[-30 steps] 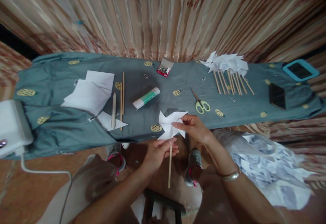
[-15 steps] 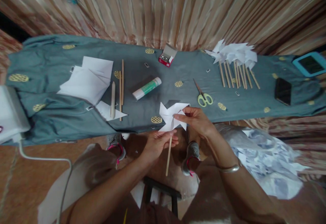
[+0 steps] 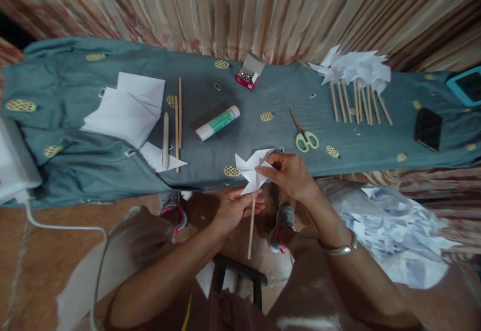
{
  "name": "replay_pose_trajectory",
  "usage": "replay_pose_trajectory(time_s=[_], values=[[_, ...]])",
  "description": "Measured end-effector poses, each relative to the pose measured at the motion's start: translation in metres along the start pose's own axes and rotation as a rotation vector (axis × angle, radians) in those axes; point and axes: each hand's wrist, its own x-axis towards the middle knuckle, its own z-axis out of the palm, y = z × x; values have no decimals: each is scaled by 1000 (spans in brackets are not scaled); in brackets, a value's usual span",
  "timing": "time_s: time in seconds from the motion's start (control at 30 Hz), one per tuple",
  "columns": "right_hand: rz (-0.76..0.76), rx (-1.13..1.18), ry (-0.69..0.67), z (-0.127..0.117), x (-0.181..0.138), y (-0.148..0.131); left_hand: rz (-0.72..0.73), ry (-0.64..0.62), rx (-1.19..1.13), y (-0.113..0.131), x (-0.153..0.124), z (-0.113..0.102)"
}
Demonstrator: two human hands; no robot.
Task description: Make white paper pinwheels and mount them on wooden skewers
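Note:
A white paper pinwheel (image 3: pixel 252 169) on a thin wooden stick (image 3: pixel 251 233) is held over the near edge of the cloth-covered table. My left hand (image 3: pixel 236 211) is closed around the stick just below the paper blades. At the pinwheel's centre and right blade, my right hand (image 3: pixel 291 173) is closed, its thumb pressed near the middle; whatever lies under the thumb is hidden. The stick's lower end hangs free below my left hand. Green-handled scissors (image 3: pixel 305 135) lie just beyond my right hand, and a glue stick (image 3: pixel 218 123) lies beyond the pinwheel.
Paper sheets (image 3: pixel 126 115) and several loose sticks (image 3: pixel 180 113) lie on the left. A small red box of metal pins (image 3: pixel 247 76) stands at the back. Finished pinwheels (image 3: pixel 356 67) lie at the right, near a dark phone (image 3: pixel 428 129). A plastic bag of paper scraps (image 3: pixel 398 235) sits below.
The camera view has shifted slightly. My right fingers have curled in more over the right blade, and the stick hangs a little straighter. Both hands keep hold of the pinwheel.

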Motion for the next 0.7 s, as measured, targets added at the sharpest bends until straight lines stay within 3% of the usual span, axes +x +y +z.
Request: replay_pose_trajectory(time_s=[0.7], values=[[48,-130,-100,-7,8,-6,-12,-9,1,-5,8,-1]])
